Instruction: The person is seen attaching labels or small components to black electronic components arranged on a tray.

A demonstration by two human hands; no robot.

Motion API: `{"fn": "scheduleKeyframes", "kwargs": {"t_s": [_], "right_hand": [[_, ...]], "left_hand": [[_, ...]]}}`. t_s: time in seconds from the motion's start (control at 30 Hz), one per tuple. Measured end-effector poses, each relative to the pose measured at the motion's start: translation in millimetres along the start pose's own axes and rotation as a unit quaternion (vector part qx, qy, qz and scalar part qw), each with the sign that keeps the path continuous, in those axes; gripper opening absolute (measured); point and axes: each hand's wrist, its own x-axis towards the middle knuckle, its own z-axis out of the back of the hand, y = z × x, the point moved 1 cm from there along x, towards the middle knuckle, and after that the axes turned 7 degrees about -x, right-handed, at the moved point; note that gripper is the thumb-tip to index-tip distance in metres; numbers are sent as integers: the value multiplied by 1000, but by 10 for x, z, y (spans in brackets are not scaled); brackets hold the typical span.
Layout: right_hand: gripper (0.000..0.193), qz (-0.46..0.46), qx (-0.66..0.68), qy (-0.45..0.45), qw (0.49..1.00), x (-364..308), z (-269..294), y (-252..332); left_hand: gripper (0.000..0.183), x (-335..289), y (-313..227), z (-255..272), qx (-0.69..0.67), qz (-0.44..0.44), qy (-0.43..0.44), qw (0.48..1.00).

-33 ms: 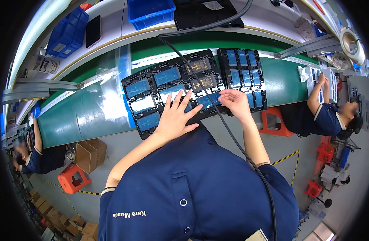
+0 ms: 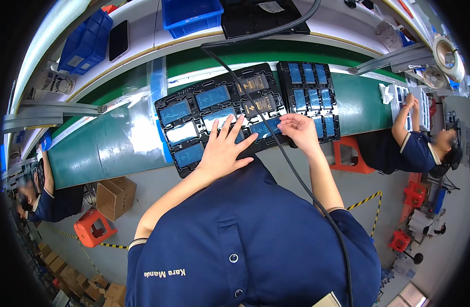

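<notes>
A black tray (image 2: 194, 113) on the green bench holds several flat battery-like packs in its pockets. Most have a glossy blue face, such as the blue-faced pack (image 2: 213, 96); two dark packs (image 2: 253, 85) carry gold print. My left hand (image 2: 222, 146) lies spread over the tray's near middle, fingers apart, covering part of a blue pack. At the right end of another blue pack (image 2: 264, 129), my right hand (image 2: 300, 132) is closed in a pinch, thumb and forefinger together. Whatever is between those fingertips is too small to make out.
A second black tray (image 2: 299, 84) with smaller blue pieces stands close on the right. A black cable (image 2: 291, 162) hangs across the work. Blue bins (image 2: 192, 19) and a phone (image 2: 119, 40) sit on the shelf behind. Co-workers sit at both ends of the bench (image 2: 81, 158).
</notes>
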Motion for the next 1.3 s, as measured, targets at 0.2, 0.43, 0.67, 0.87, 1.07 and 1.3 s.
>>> {"fn": "scheduleKeyframes", "kwargs": {"t_s": [0.2,0.43,0.67,0.87,1.07,1.3], "right_hand": [[17,17,-24,-19,999,-33,-30,0],[18,78,-198,-81,974,-52,-222,221],[33,289,-403,-203,844,-79,-455,324],[19,380,-392,-201,813,-72,-556,138],[14,366,-416,-179,813,-92,-550,103],[15,361,-413,-182,816,-75,-570,163]], "left_hand": [[64,11,-33,1,-4,6,0,1000],[63,4,-2,5,-8,7,-3,1000],[38,-377,662,348,-80,227,-255,937],[26,-1243,1711,-175,-137,363,-373,843],[82,-1717,1697,-789,13,465,9,885],[57,-1681,1817,-958,63,452,-100,884]]}}
